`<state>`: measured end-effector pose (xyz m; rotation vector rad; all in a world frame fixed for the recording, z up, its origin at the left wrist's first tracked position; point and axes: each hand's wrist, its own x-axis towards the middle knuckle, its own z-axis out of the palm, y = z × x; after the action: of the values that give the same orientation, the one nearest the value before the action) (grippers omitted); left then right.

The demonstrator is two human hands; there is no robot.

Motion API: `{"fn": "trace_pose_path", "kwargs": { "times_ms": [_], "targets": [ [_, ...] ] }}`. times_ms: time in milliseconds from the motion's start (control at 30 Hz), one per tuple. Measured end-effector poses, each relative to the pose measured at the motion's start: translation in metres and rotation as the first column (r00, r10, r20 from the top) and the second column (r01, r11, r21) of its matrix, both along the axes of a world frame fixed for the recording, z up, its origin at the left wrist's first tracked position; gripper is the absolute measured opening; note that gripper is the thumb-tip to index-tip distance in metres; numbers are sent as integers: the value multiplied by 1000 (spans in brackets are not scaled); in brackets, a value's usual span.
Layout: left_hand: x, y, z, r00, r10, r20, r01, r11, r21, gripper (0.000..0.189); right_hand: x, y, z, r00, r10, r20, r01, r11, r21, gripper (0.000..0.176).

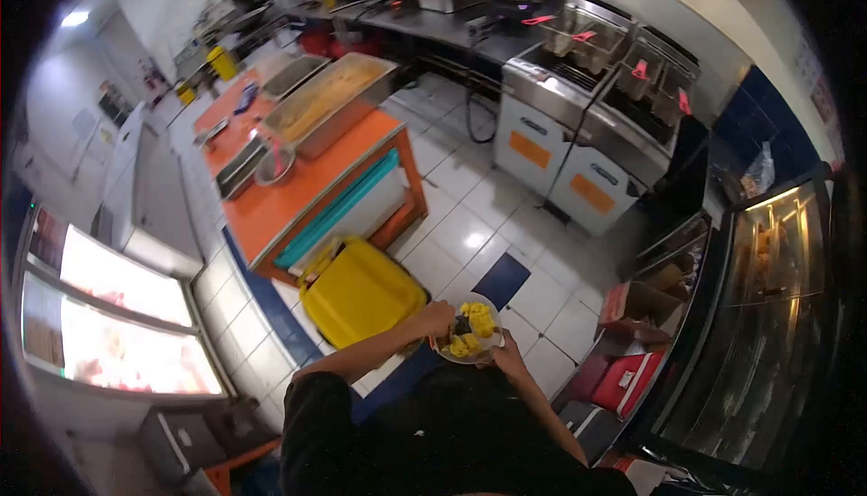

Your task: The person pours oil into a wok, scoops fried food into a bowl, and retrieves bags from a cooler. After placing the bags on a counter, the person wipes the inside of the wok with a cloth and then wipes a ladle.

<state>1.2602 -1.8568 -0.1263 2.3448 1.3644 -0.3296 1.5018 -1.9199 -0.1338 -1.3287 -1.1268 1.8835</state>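
A white plate (489, 343) is held in front of my body, low in the view. Yellow chunky food (479, 317) lies on it in two heaps, with a dark bit between them. At the right rim my right hand (508, 352) grips the plate. My left hand (438, 318) is closed at the plate's left side, over the food's edge. What its fingers hold is too small and hidden to make out.
A yellow lidded bin (361, 293) stands just ahead, against an orange table (298, 216) bearing metal trays. Fryers (578, 108) with baskets stand farther back. A glass display case (750, 315) is on the right; a lit display fridge (117, 315) is on the left.
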Motion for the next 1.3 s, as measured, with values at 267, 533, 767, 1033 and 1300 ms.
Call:
{"fn": "trace_pose_path", "kwargs": {
  "times_ms": [267, 533, 767, 1033, 1300],
  "targets": [
    [7, 263, 92, 1000, -12, -4, 10, 954, -299, 21, -7, 215, 21, 976, -172, -136, 162, 983, -83, 54],
    [-58, 494, 120, 712, 398, 578, -395, 908, -140, 16, -13, 476, 32, 975, -170, -139, 168, 985, -31, 53],
    [-107, 585, 133, 110, 526, 843, -749, 602, -278, 12, -89, 704, 81, 999, 44, 0, -44, 994, -105, 52],
    [-211, 744, 133, -215, 501, 838, -843, 338, -419, 14, -239, 931, 98, 994, 83, -77, -89, 993, -80, 50],
    [-315, 960, 217, -99, 435, 895, -856, 421, -299, 11, -357, 1102, 102, 981, -136, -141, 114, 981, -156, 49]
  ]
}}
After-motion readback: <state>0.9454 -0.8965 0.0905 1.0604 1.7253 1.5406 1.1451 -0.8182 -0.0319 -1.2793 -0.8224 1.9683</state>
